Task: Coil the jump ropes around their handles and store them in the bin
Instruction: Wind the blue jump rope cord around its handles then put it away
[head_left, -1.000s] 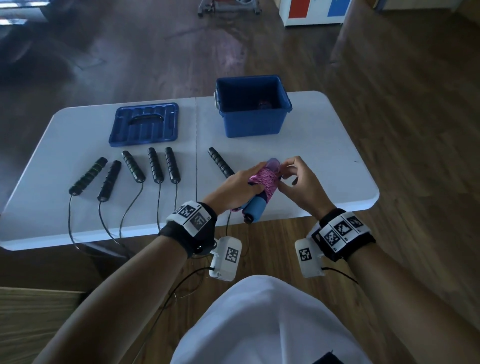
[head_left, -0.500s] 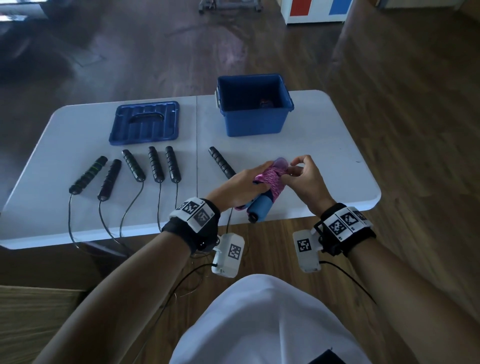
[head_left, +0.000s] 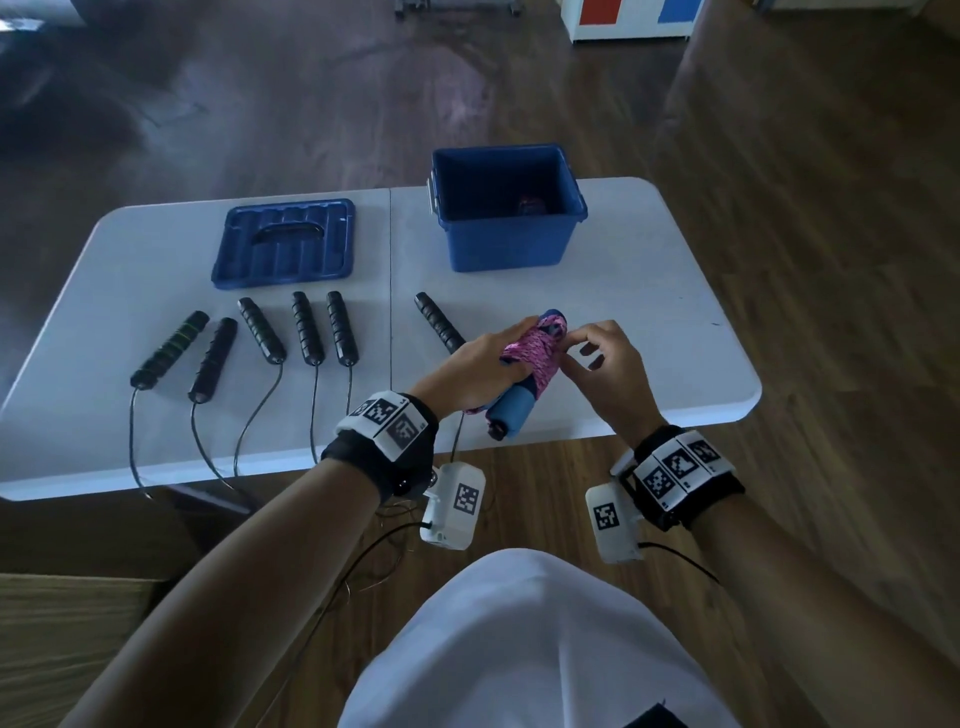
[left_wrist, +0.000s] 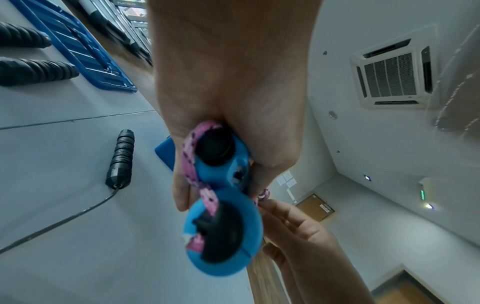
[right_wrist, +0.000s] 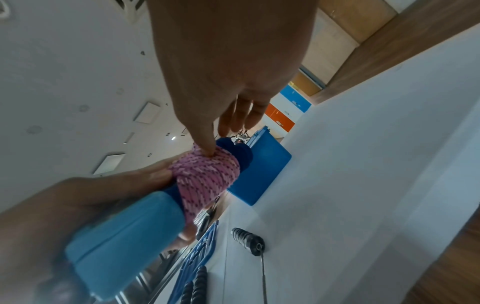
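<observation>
**Pink rope wound, loose end being tucked**

Over the near table edge I go left to right. Six black handles (head_left: 306, 326) lie in a row on the white table (head_left: 649, 291), cords trailing off the front, not yet coiled; the blue lid (head_left: 285, 244) sits behind them. My left hand (head_left: 478, 371) is curled tight round the two blue handles (head_left: 511, 415), pink rope (head_left: 535, 353) wrapped about them. My right hand (head_left: 605, 374) presses a fingertip into the coil, other fingers loosely spread. I judge the end is being secured; next comes a lift into the blue bin (head_left: 506, 208) beyond. Nothing blocks that path except the nearest black handle.
</observation>
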